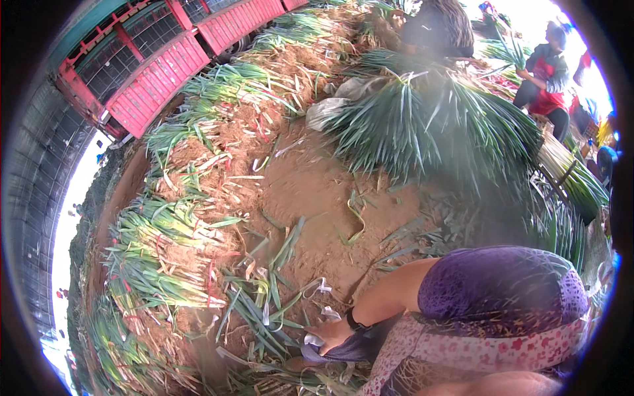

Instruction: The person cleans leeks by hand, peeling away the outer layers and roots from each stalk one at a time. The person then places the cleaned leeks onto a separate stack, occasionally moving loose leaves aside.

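Observation:
My right arm, in a purple patterned sleeve with a dark wristband, reaches left across the lower part of the head view. Its hand (333,334) is bent low over the leaves, fingers closed about something small and pale that I cannot make out. Dark cloth lies right beside that wrist. Just below, a skin-coloured shape (300,363) looks like part of my left hand; its fingers are hidden. Loose green onion leaves (267,323) and white strips (266,313) lie around the right hand.
Tied bundles of green onions (172,254) line the left side. A big heap of long-leaved green onions (409,125) stands at the upper right, with a seated person in a red apron (548,79) beyond. A red truck (158,82) is at the upper left; bare soil (310,191) lies between.

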`<act>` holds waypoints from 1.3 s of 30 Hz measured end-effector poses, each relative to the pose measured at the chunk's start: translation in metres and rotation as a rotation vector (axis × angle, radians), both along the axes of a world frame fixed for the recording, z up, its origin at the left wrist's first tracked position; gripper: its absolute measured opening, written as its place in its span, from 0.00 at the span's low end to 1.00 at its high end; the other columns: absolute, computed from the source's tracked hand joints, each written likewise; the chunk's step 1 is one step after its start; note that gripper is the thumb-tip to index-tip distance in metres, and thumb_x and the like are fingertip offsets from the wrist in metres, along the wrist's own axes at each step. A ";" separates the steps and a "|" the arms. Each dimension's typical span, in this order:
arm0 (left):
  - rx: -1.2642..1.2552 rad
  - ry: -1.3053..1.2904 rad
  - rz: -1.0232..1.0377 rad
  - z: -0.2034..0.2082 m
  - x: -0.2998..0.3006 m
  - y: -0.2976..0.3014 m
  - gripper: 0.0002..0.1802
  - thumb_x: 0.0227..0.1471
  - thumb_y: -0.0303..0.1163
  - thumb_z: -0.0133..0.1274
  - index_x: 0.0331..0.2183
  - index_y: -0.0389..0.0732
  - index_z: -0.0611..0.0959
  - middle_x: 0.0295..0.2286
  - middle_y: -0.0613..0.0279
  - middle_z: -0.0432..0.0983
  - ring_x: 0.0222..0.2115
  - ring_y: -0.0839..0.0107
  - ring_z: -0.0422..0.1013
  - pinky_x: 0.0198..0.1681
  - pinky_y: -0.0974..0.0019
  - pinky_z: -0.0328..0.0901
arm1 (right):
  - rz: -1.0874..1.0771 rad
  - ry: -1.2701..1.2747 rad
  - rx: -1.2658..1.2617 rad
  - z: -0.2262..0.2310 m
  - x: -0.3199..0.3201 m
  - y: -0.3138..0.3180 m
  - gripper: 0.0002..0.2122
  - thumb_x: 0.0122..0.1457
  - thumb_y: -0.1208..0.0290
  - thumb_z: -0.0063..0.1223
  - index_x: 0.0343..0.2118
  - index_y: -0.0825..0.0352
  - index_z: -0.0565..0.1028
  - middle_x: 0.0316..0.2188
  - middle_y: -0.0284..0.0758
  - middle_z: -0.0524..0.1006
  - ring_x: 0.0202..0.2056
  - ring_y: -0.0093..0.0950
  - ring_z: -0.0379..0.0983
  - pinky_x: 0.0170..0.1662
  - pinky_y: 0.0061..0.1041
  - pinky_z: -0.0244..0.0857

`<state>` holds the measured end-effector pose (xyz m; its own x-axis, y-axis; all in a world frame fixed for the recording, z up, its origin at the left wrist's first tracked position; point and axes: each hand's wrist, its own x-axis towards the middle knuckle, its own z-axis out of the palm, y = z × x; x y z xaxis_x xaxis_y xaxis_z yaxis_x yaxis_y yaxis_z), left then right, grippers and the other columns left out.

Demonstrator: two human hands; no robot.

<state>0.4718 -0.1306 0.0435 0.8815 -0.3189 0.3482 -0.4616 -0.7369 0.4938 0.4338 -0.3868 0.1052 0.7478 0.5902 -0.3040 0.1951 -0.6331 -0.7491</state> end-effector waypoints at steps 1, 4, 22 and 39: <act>0.008 -0.001 0.002 -0.003 -0.004 0.004 0.10 0.50 0.36 0.47 0.29 0.39 0.74 0.28 0.59 0.72 0.27 0.63 0.68 0.31 0.61 0.64 | 0.009 -0.003 0.001 0.003 0.000 0.003 0.46 0.46 0.45 0.54 0.58 0.73 0.44 0.40 0.55 0.69 0.43 0.48 0.66 0.45 0.39 0.62; 0.031 -0.002 0.001 -0.011 -0.015 0.015 0.10 0.50 0.36 0.47 0.29 0.39 0.75 0.28 0.59 0.72 0.27 0.64 0.68 0.31 0.61 0.64 | 0.038 0.075 -0.099 0.012 -0.003 0.007 0.47 0.46 0.44 0.53 0.59 0.70 0.42 0.43 0.56 0.67 0.45 0.48 0.65 0.46 0.40 0.61; 0.192 0.040 -0.054 -0.041 -0.087 0.049 0.10 0.50 0.36 0.46 0.29 0.40 0.75 0.27 0.60 0.72 0.28 0.64 0.68 0.32 0.62 0.63 | 0.025 0.047 -0.148 -0.013 -0.016 0.028 0.49 0.45 0.42 0.52 0.59 0.69 0.39 0.49 0.54 0.62 0.49 0.47 0.62 0.49 0.40 0.59; 0.343 0.125 -0.012 -0.074 -0.191 0.090 0.10 0.51 0.37 0.46 0.30 0.40 0.75 0.27 0.61 0.71 0.28 0.65 0.68 0.32 0.62 0.63 | -0.022 -0.080 -0.040 -0.040 -0.025 0.050 0.47 0.43 0.47 0.57 0.57 0.73 0.45 0.34 0.55 0.72 0.38 0.48 0.69 0.42 0.39 0.62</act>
<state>0.2803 -0.0402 -0.0308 0.9061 -0.4088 0.1094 -0.4228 -0.8644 0.2720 0.4086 -0.3370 0.0653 0.7834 0.5618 -0.2660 0.2387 -0.6670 -0.7058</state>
